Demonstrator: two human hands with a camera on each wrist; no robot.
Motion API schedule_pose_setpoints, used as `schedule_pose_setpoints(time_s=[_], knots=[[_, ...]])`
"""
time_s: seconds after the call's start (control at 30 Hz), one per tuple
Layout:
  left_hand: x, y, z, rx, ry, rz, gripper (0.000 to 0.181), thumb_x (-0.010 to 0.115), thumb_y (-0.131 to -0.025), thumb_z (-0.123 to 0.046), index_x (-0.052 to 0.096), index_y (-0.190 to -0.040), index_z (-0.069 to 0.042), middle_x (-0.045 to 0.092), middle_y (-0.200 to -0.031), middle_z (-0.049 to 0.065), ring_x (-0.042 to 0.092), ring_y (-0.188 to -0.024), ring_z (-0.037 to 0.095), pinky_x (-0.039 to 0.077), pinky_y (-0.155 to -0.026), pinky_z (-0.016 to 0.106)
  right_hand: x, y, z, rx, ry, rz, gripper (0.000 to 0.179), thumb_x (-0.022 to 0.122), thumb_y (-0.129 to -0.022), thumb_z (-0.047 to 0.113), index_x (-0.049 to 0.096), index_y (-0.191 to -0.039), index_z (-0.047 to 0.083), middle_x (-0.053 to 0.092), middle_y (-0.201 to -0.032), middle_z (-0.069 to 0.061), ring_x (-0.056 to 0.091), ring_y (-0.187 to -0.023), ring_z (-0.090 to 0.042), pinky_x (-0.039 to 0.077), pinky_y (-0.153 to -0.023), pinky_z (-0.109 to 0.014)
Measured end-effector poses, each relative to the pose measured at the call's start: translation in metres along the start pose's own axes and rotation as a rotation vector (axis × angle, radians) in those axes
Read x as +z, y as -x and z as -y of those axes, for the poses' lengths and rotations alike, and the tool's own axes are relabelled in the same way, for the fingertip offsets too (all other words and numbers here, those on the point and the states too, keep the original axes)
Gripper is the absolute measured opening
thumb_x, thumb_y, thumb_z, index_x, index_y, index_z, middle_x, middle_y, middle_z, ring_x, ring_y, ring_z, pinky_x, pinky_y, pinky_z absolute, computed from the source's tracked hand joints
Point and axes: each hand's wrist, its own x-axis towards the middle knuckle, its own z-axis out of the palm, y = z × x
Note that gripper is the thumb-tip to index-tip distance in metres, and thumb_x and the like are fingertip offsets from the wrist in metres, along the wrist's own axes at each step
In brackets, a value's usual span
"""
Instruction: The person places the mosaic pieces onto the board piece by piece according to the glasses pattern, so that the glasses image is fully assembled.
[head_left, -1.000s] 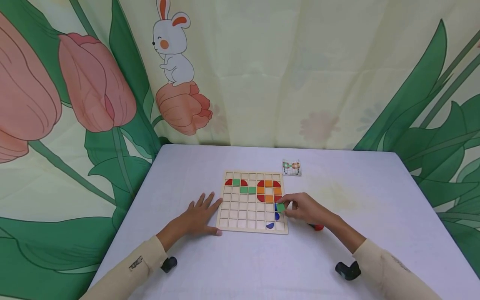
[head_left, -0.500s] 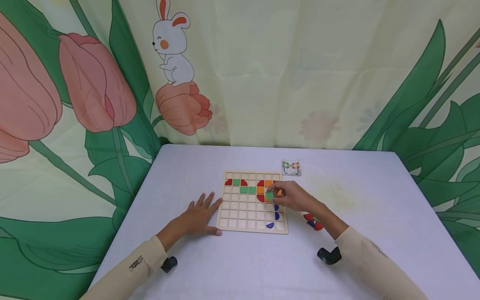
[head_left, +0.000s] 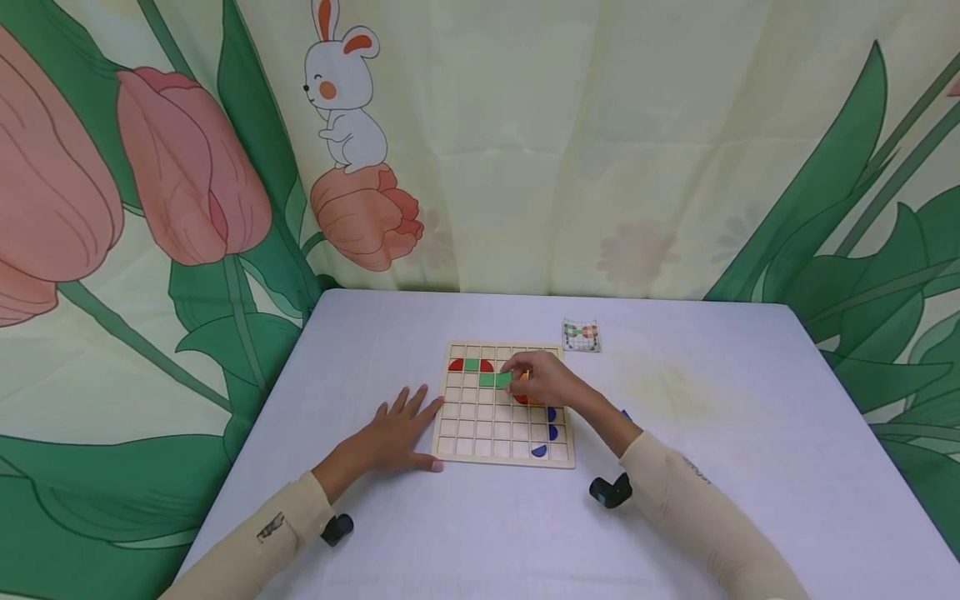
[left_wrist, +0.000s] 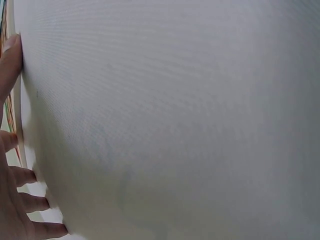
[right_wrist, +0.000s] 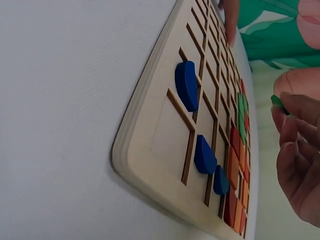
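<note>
A wooden grid board [head_left: 491, 433] lies on the white-covered table. My right hand [head_left: 543, 377] is over its upper middle, pinching a green square tile [right_wrist: 278, 103] between thumb and fingertips. Under and beside that hand are set green squares [head_left: 487, 380], with red and orange pieces partly hidden behind it. At the upper left of the grid, a green square [head_left: 471, 365] sits between two red quarter-rounds. Three blue half-rounds, one at the bottom [head_left: 539, 451], lie towards the lower right. My left hand [head_left: 393, 433] rests spread on the table, its thumb and forefinger at the board's left edge.
A small pattern card [head_left: 581, 336] lies behind the board's upper right corner. To the right of the board, a bit of a loose blue piece [head_left: 626, 414] shows past my right forearm, which hides the other loose pieces. A printed curtain [head_left: 525, 167] hangs behind the table.
My right hand has carried the green tile from the board's right edge leftward and farther back across the grid. The left hand has stayed in place.
</note>
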Motion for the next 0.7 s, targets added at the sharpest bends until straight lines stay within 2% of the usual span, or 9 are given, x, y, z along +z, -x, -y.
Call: schedule_pose_setpoints(time_s=[0.27,0.5,0.7], knots=[[0.001,0.000,0.001,0.001,-0.002,0.004,0.111,0.071,-0.074,-0.074,0.023,-0.161,-0.026,0.014,-0.169,0.014,0.010,-0.154,0.047,0.024,-0.113,0.071,0.019,-0.022,0.006,0.018,-0.052,0.016,0.029,0.073,-0.089,0.008,0.071,-0.117,0.006,0.070,-0.088,-0.004,0.060,-0.063,-0.011,0.050,-0.064,-0.026],[-0.004,0.003,0.000,0.012,-0.002,0.010,0.111,0.070,-0.075,-0.075,0.022,-0.161,-0.025,0.014,-0.169,0.015,0.011,-0.153,0.048,0.024,-0.113,0.071,0.034,-0.038,0.015,0.036,-0.075,0.046,0.024,0.074,-0.088,0.007,0.072,-0.111,0.007,0.069,-0.082,-0.002,0.058,-0.062,-0.011,0.050,-0.058,-0.024],[-0.005,0.004,-0.001,0.017,-0.005,0.010,0.111,0.070,-0.075,-0.075,0.023,-0.161,-0.024,0.015,-0.168,0.015,0.012,-0.153,0.048,0.025,-0.112,0.072,0.046,-0.050,0.019,0.076,-0.054,0.017,0.022,0.074,-0.089,0.007,0.071,-0.110,0.005,0.071,-0.082,-0.002,0.059,-0.066,-0.011,0.048,-0.061,-0.024]])
